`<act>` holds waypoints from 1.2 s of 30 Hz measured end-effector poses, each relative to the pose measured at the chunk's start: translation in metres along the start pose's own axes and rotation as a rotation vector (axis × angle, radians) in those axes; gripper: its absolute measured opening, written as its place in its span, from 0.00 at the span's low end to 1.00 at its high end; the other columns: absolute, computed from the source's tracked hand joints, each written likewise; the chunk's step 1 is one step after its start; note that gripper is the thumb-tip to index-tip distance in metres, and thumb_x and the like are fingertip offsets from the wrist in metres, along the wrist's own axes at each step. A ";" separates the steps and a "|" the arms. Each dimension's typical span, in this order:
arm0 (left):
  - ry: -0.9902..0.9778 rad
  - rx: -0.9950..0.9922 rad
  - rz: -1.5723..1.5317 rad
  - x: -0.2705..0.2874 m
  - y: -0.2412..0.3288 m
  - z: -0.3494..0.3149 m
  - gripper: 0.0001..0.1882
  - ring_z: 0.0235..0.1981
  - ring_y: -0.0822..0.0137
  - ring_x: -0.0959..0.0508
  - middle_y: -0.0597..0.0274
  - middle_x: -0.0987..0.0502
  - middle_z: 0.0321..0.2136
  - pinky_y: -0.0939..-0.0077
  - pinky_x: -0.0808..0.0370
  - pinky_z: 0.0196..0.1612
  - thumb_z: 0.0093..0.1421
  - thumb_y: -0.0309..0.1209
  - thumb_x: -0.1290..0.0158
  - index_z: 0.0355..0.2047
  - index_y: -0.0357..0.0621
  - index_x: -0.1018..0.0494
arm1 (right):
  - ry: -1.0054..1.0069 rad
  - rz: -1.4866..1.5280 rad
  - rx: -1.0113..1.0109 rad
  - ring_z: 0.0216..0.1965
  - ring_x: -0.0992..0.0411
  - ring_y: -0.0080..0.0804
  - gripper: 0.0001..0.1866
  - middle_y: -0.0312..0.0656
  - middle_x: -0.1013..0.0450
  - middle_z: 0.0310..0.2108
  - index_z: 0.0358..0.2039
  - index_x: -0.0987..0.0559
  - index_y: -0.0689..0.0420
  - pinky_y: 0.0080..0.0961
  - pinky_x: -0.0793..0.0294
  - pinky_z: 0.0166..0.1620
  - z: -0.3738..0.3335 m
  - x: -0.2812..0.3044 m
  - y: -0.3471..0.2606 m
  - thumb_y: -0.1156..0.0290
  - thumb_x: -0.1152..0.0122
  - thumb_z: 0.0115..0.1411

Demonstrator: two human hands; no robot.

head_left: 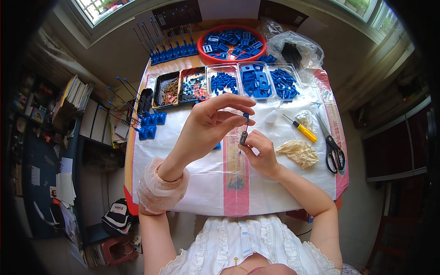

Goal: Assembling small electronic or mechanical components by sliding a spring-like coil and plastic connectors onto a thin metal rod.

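Note:
Over the middle of the table my left hand (205, 123) is raised, its thumb and fingers pinching a small blue plastic piece (246, 116). Just below, my right hand (263, 155) pinches a dark coil spring (243, 137). A thin rod seems to run between the blue piece and the spring, and a tiny blue tip shows under the right fingers. Behind my left wrist a flat blue part (217, 146) lies on the table, mostly hidden.
Beyond my hands stand trays of blue parts (224, 83), screws (169, 90) and coloured bits (193, 86), plus a red basin (200, 48). Finished-looking spring stands (172, 51) line the back left. A yellow screwdriver (306, 132), scissors (333, 149) and crumpled cloth (300, 153) lie right.

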State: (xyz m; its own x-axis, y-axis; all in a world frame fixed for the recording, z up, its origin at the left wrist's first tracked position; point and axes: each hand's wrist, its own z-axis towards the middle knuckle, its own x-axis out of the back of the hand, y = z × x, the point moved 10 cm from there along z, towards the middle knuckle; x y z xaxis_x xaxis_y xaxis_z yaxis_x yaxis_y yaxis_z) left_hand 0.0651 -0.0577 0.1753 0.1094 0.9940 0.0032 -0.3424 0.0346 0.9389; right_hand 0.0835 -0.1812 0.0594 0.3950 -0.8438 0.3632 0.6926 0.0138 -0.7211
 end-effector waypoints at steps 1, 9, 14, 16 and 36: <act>-0.004 -0.002 0.029 -0.001 0.003 0.000 0.17 0.48 0.58 0.15 0.49 0.20 0.49 0.69 0.15 0.52 0.64 0.15 0.43 0.53 0.30 0.25 | 0.000 0.000 0.002 0.30 0.29 0.41 0.08 0.43 0.27 0.25 0.29 0.23 0.62 0.34 0.31 0.32 0.000 0.000 0.000 0.85 0.31 0.52; -0.041 -0.036 0.155 -0.005 0.012 -0.002 0.15 0.47 0.60 0.15 0.51 0.19 0.48 0.72 0.16 0.52 0.64 0.15 0.43 0.52 0.31 0.23 | 0.002 -0.008 0.021 0.30 0.29 0.42 0.09 0.43 0.26 0.26 0.29 0.23 0.62 0.35 0.30 0.33 0.000 0.000 -0.003 0.86 0.31 0.52; -0.019 -0.071 0.315 -0.006 0.024 -0.003 0.15 0.45 0.63 0.14 0.55 0.17 0.43 0.74 0.15 0.49 0.63 0.15 0.43 0.50 0.35 0.21 | -0.006 -0.007 0.019 0.30 0.29 0.42 0.09 0.43 0.26 0.26 0.29 0.23 0.62 0.36 0.30 0.33 0.000 -0.001 -0.003 0.86 0.31 0.52; -0.048 -0.142 0.452 -0.009 0.033 -0.003 0.15 0.44 0.64 0.14 0.55 0.16 0.41 0.74 0.15 0.47 0.62 0.15 0.42 0.49 0.37 0.20 | -0.002 -0.010 0.014 0.30 0.29 0.42 0.09 0.43 0.26 0.26 0.29 0.23 0.62 0.36 0.30 0.33 0.000 0.000 -0.001 0.86 0.31 0.52; -0.098 -0.165 0.471 -0.004 0.029 0.000 0.19 0.44 0.65 0.14 0.55 0.16 0.42 0.76 0.16 0.48 0.61 0.15 0.42 0.53 0.37 0.21 | -0.005 -0.020 0.030 0.31 0.28 0.42 0.09 0.43 0.26 0.26 0.29 0.23 0.62 0.36 0.29 0.33 -0.001 -0.001 -0.001 0.86 0.31 0.52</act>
State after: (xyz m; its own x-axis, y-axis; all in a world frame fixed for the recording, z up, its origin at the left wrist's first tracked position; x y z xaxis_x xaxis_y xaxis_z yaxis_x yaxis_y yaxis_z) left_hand 0.0543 -0.0606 0.2023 -0.0084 0.8914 0.4531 -0.5178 -0.3915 0.7607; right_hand 0.0820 -0.1811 0.0593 0.3836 -0.8416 0.3802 0.7180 0.0129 -0.6959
